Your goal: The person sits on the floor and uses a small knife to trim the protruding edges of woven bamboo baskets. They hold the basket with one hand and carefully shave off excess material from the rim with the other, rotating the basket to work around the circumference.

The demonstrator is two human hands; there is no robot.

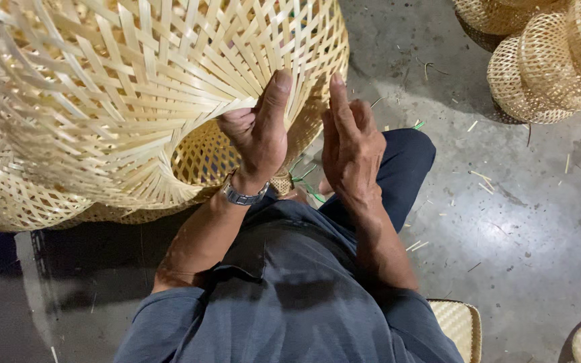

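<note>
the big woven bamboo lampshade (136, 87) sits in front of my knees, tipped so its round opening faces me. the open lattice of its body looks fully woven, and i judge only the rim at the opening is left: loose strip ends fan out there. my left hand (258, 134) grips that rim, thumb up along the weave. my right hand (351, 144) rests beside it, fingers together and straight, holding nothing i can see. finished bamboo shades (546, 60) are stacked well apart on the concrete floor (519, 222), which is littered with slivers.
</note>
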